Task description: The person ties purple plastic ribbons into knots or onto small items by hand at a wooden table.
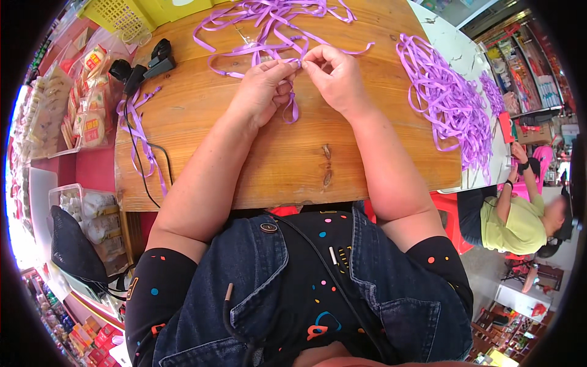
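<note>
My left hand (pixel 263 90) and my right hand (pixel 335 78) meet above the far middle of the wooden table. Both are closed, pinching a narrow purple ribbon (pixel 292 109) between thumbs and fingertips. A short loop of it dangles below my left fingers. Just beyond my hands lies a loose tangle of the same purple ribbon (pixel 269 15), with a small clear and metallic piece (pixel 247 41) among the strands. What exactly sits between the fingertips is too small to make out.
A big heap of purple ribbon (pixel 452 104) hangs over the table's right side. At left are more ribbon strands (pixel 143 137), black cabled devices (pixel 131 74) and packaged food (pixel 88 101). A yellow basket (pixel 119 18) stands at the far left. Another person (pixel 516 220) sits at right.
</note>
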Available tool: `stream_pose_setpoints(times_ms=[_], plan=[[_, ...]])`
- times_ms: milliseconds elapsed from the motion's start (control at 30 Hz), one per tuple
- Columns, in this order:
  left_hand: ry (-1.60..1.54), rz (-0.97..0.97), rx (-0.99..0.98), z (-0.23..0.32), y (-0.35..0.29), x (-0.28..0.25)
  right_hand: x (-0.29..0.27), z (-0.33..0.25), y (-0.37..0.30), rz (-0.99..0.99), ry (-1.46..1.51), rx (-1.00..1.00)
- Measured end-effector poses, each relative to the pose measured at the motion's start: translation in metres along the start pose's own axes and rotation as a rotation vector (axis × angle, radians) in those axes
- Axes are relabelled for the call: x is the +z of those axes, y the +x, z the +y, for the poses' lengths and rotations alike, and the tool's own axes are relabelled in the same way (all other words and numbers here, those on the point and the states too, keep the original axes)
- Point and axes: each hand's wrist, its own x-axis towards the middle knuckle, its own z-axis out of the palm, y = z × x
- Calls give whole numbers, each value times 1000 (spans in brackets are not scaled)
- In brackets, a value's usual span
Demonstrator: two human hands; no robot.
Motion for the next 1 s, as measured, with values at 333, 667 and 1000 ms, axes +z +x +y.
stream_pose_setpoints(times_ms=[333,667,1000], plan=[[63,21,83,-3,4,-4,0,0,1,51,-222,-305],[207,73,140,-3,2,2,-1,0,1,23,-241,-204],[191,63,158,-4,1,1,-4,-5,0,-41,-118,-26]])
